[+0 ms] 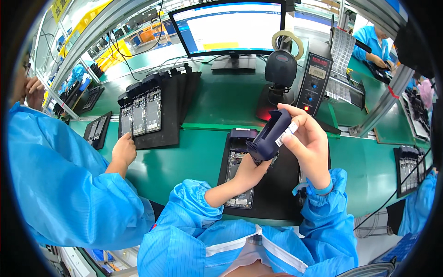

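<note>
Above a black mat [276, 196], I hold up a dark handheld device housing [267, 141] with an open end and a white label on its side. My right hand [310, 145] grips its right side, thumb by the label and fingers over the far end. Under its near end, my left hand [251, 175] is closed around the device's lower part; its fingertips are partly hidden. On the mat beside my left hand lies an open device [239, 201] with bare circuit boards showing. A stand scanner [280, 69] glows red beyond my hands.
Behind stand a monitor [230, 27], a grey control box with knobs [315, 83], a tape roll [299, 44] and a label strip [344, 51]. At left, a co-worker's hand [123, 150] is beside a black tray [161, 141] of open devices. Another tray of devices [410, 168] sits far right.
</note>
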`<state>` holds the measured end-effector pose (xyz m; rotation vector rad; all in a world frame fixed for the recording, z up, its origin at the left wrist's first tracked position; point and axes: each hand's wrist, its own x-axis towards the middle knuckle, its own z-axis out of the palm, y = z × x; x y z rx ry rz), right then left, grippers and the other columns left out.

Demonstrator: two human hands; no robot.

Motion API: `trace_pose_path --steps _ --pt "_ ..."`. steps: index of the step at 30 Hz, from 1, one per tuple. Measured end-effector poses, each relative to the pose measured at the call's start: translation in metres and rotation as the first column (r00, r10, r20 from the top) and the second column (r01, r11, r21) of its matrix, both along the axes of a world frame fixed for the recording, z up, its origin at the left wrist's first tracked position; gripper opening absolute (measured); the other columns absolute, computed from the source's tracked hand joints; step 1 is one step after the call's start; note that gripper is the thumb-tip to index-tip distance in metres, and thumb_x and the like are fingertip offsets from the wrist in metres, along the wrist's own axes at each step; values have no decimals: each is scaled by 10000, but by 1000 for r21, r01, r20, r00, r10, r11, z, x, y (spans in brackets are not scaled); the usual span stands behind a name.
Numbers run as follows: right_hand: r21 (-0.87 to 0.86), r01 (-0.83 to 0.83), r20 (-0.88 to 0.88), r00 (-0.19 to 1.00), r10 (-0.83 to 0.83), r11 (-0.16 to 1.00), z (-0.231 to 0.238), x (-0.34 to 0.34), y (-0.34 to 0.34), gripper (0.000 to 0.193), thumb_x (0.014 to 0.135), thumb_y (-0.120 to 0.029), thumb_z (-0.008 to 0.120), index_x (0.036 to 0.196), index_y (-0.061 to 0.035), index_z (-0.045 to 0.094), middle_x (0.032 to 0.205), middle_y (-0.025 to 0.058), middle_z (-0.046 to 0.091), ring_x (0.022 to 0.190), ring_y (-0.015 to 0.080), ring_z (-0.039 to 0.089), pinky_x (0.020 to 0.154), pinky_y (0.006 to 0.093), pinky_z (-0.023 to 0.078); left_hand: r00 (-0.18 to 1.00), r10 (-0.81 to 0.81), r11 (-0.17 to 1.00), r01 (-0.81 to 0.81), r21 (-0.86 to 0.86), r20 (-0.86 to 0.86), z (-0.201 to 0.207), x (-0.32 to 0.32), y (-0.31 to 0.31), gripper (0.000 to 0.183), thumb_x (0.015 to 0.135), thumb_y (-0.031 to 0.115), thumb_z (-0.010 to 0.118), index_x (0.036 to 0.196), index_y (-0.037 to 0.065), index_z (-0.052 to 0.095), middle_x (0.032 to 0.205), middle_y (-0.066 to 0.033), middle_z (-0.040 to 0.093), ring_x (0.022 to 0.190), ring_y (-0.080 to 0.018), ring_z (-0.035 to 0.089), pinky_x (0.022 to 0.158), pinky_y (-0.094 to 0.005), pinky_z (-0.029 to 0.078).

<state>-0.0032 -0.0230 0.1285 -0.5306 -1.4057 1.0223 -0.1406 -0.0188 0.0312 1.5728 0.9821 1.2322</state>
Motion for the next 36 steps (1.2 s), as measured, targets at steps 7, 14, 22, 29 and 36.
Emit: trace_pose_path --steps 7,14,22,29,36 --pt "-4 40 57 998 -39 999 0 -2 0 214 745 -75 639 835 -7 457 1140 115 426 918 137 508 820 279 423 1000 -18 1000 18 23 -11 0 1 1 114 819 126 502 863 28 541 685 -15 536 654 -83 506 562 -253 395" --pt "-22 73 52 996 -71 997 1 5 5 299 773 -46 580 1001 -51 387 1029 95 488 823 118 515 726 253 443 1000 -12 972 13 233 -4 0 0 0 272 773 53 536 1033 5 474 904 -71 560 856 -138 525 771 -280 418" --pt "47 481 449 773 -448 876 -1 71 44 143 816 -52 513 956 -24 524 713 40 566 631 72 544 539 204 436 890 -246 837 394 -379 383 -20 -2 -11 529 724 -51 565 1193 25 334 1081 -86 509 989 -179 508 872 -326 402" --pt "-85 97 16 995 -96 992 7 26 16 338 773 14 551 1092 15 440 759 74 588 725 123 583 647 238 478 951 -107 952 182 -247 289 -8 -5 -23 458 755 -9 573 1155 3 349 1060 -100 519 974 -172 516 860 -317 408" --pt "145 7 1 1000 -7 989 18 25 -15 90 705 15 632 786 15 594 887 140 582 828 176 561 731 279 459 998 57 998 -56 33 -8 -19 -7 -28 340 783 124 575 1062 -21 445 868 -115 589 804 -160 563 701 -293 432"
